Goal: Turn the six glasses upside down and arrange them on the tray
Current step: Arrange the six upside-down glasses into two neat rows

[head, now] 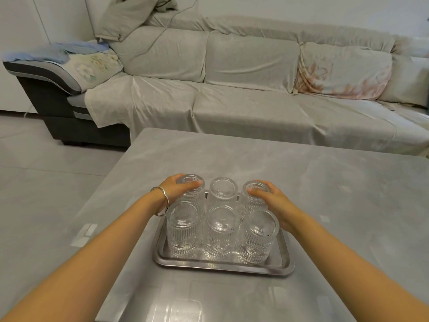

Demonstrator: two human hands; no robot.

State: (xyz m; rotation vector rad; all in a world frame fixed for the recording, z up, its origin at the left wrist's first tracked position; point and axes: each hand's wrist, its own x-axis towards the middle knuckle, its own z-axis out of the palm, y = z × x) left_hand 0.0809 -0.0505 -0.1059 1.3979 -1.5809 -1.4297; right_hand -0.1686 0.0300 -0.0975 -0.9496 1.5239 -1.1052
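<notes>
Glasses: six clear ribbed drinking glasses, all base-up, standing in two rows of three on the tray, lower centre of the frame.
Back row: back-left glass (190, 189), back-middle glass (223, 190), back-right glass (255, 194).
Front row: front-left glass (183, 228), front-middle glass (222, 231), front-right glass (258, 235).
Tray: rectangular brushed-metal tray with a raised rim (222, 268), resting on the table.
Left hand (173, 190): wrapped around the back-left glass, thumb across its upturned base; a silver bangle (163, 196) sits on the wrist.
Right hand (272, 201): wrapped around the back-right glass, fingers over its upturned base.
Progress: judged near complete. All six glasses are inverted and on the tray; what is left appears to be final alignment of the two back corner glasses and letting go.
Table: grey marble-effect tabletop (325, 182).
Surroundings: pale grey covered sofa (232, 73) across the upper frame.
Writing: no brand, label or legible text visible.
</notes>
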